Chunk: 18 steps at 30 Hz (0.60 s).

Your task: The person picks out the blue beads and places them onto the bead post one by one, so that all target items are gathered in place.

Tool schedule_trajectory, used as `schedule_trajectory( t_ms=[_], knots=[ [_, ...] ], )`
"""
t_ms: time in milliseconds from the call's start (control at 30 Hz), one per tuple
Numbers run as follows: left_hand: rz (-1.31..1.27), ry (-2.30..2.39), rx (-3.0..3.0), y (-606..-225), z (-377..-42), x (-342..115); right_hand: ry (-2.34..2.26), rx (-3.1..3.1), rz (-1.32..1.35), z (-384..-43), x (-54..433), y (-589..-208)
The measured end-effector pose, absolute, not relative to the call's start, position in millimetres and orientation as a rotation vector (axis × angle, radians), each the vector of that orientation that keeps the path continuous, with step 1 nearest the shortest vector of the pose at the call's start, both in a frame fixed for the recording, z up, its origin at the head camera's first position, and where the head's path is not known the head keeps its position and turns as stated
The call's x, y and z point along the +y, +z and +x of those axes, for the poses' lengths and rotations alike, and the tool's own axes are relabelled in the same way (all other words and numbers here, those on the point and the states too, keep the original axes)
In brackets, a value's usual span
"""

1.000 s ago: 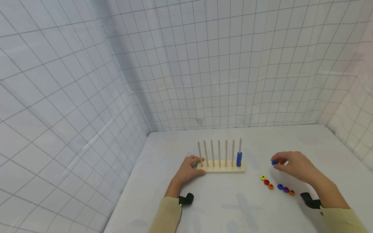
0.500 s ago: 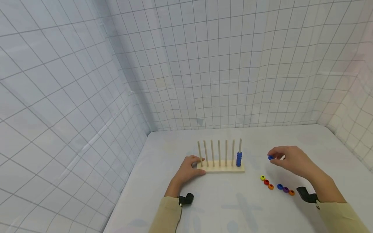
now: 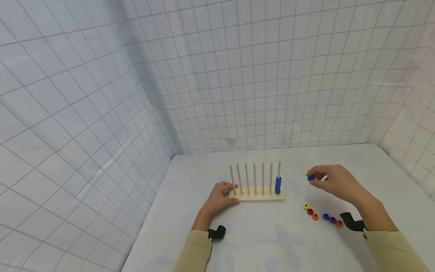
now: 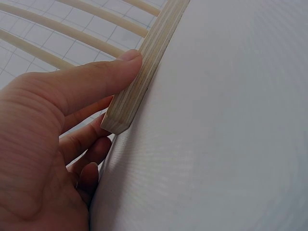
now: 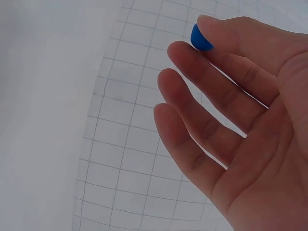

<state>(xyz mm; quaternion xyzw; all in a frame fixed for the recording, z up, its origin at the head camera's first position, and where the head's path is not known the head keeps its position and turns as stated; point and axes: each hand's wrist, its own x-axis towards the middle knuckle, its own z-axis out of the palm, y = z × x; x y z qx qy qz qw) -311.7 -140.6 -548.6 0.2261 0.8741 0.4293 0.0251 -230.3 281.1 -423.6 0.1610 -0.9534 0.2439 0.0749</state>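
A pale wooden rack (image 3: pixel 259 197) with a row of upright pegs stands on the table. Several blue beads (image 3: pixel 278 185) are stacked on its rightmost peg; the other pegs are bare. My left hand (image 3: pixel 218 197) grips the rack's left end, thumb along the front edge in the left wrist view and fingers behind. Raised over the table to the right of the rack, my right hand (image 3: pixel 334 182) pinches a single blue bead (image 5: pixel 200 39) between thumb and fingertips. The remaining fingers of that hand are spread loosely in the right wrist view.
Below my right hand lie two short slanting rows of beads. One has a yellow bead (image 3: pixel 306 206), a red bead (image 3: pixel 310 212) and an orange bead (image 3: pixel 315 217); the other has a blue bead (image 3: pixel 326 216), a purple bead (image 3: pixel 332 220) and another orange bead (image 3: pixel 339 223). Grid-patterned sheets (image 3: pixel 238 94) surround the table.
My right hand has risen and moved left toward the rack, carrying the blue bead. The left hand stays on the rack's end, and the loose beads lie as before.
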Motion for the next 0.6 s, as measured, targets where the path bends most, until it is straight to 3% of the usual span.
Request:
schedule_trajectory(
  t_ms=[600],
  knots=[
    [0.685,1.333,2.701,-549.8,-313.9,-140.2,0.768,-2.823,0.490,-238.1,268.8,-411.8]
  ],
)
